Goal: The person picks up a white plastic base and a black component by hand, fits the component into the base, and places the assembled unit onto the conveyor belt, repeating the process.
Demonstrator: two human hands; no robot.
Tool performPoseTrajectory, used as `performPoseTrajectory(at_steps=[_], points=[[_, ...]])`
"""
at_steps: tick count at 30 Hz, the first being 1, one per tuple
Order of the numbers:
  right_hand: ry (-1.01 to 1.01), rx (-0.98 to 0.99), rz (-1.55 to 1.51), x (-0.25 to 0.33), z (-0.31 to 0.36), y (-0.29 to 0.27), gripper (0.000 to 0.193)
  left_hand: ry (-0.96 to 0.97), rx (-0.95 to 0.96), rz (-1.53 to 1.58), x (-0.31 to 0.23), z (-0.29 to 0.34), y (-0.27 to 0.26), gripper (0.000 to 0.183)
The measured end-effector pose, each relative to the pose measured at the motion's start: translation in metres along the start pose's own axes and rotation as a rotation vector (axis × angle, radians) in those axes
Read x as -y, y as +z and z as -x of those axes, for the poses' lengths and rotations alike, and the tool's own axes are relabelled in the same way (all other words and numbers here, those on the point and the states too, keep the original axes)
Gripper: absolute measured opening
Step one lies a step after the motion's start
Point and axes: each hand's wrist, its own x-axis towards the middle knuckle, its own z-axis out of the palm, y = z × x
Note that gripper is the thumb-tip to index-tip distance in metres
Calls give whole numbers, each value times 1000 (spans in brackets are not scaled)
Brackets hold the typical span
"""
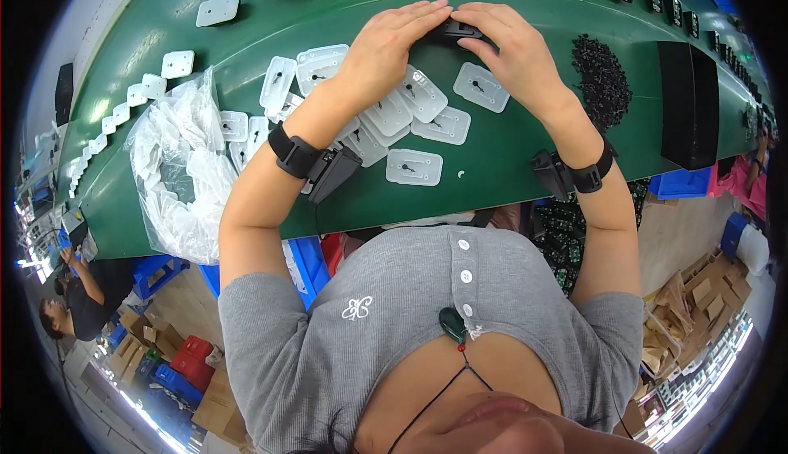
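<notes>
I have left hand (396, 37) and right hand (509, 42) half-curled around one black part (461, 30), counting one black box (688, 105), one dark heap (601, 83).

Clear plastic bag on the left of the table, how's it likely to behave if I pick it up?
The bag looks floppy, since its film is crumpled. The white pieces inside look loosely heaped, so its load would probably shift and sag.
</notes>
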Motion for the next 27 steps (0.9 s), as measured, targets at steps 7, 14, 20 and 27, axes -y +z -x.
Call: performPoseTrajectory(at_steps=[7, 14, 20, 27], points=[[-79, -50, 82, -3, 8, 10, 35, 16, 41, -115, -2, 5, 0, 63], [-101, -93, 258, -4, 17, 21, 41, 67, 99, -325, -8, 4, -3, 59], [-4, 104, -52, -16, -11, -5, 34, 62, 52, -500, -14, -4, 7, 53], [564, 159, -956, -31, -33, -22, 38, 5, -58, -433, -6, -21, 2, 43]])
